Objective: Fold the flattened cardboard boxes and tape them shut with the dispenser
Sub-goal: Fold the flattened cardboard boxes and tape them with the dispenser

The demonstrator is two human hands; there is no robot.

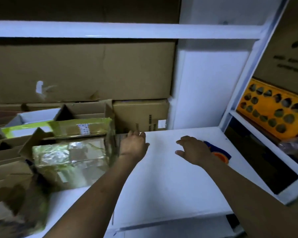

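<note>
On the white table point(170, 182) a taped cardboard box point(70, 157) sits at the left, wrapped in shiny clear tape and blurred. My left hand point(133, 146) reaches to the box's right side, fingers touching its edge; whether they grip it I cannot tell. My right hand point(194, 150) hovers palm-down over the table with fingers spread and relaxed, holding nothing. Just behind that hand lies the blue and orange tape dispenser point(220, 155), partly hidden by the wrist.
Folded and flattened cardboard boxes point(12, 162) pile up at the left, one with yellow-green tape point(76, 126). Large cartons point(86, 69) fill the shelf behind. A white shelf frame point(239, 93) stands at the right with an orange perforated tray point(270, 109).
</note>
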